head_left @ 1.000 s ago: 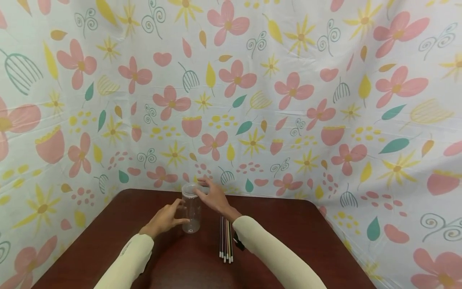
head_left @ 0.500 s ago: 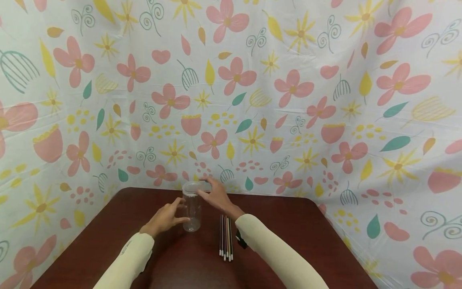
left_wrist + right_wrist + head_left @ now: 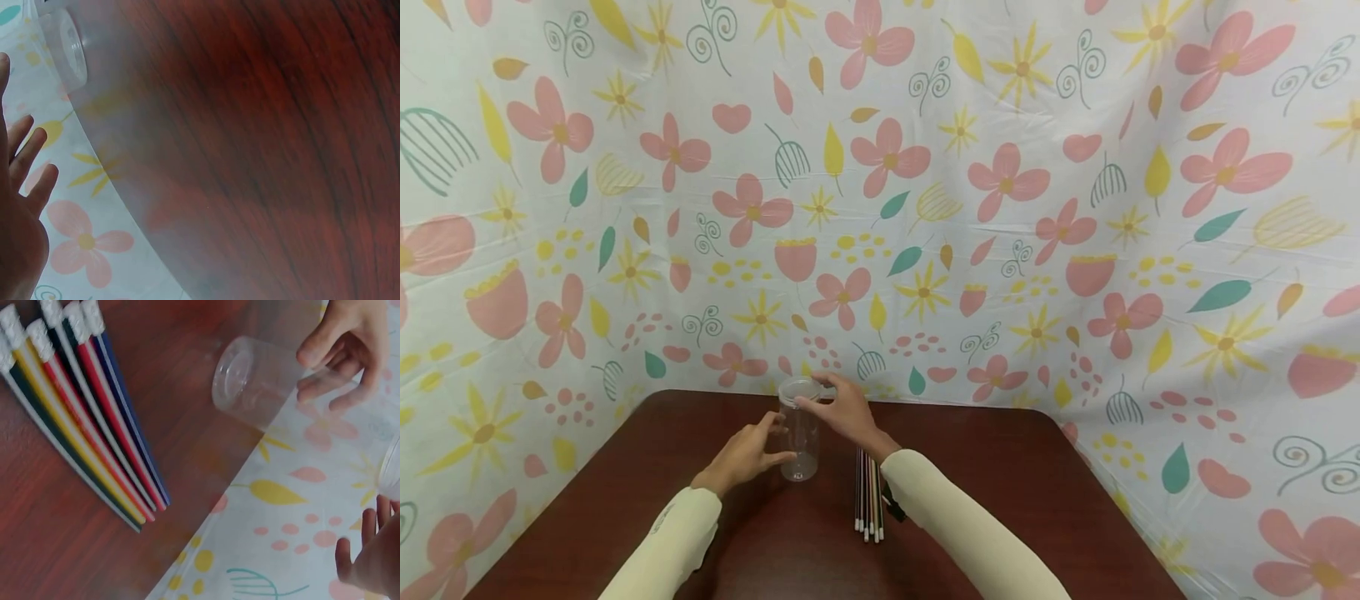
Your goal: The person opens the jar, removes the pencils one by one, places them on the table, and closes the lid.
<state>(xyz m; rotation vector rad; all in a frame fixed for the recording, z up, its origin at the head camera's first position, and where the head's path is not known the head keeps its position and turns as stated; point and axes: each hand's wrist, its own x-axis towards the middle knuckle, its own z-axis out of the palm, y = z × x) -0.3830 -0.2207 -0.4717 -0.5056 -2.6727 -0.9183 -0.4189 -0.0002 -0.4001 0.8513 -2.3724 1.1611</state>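
A clear plastic jar [image 3: 800, 450] stands upright on the dark red-brown table, left of a bundle of pencils. My left hand [image 3: 741, 454] grips its side, thumb toward the front; in the right wrist view the left hand's fingers [image 3: 347, 359] show through the clear wall. My right hand [image 3: 848, 412] is at the top, thumb and fingers pinching the clear lid [image 3: 799, 388]. The right wrist view cuts off both the lid and the right hand [image 3: 375, 556]. At the left edge of the left wrist view are the left hand [image 3: 25, 231] and the jar's base [image 3: 72, 53].
Several striped pencils [image 3: 869, 504] lie side by side right of the jar, white ends toward me, far ends under my right forearm. Behind the wooden table [image 3: 985, 467] hangs a flower-patterned cloth [image 3: 940, 225]. A small black object [image 3: 892, 504] shows beneath the right sleeve.
My right hand shifts slightly right at the lid, then back left, its thumb now further across the front of the rim. My left hand and the jar stay nearly in place.
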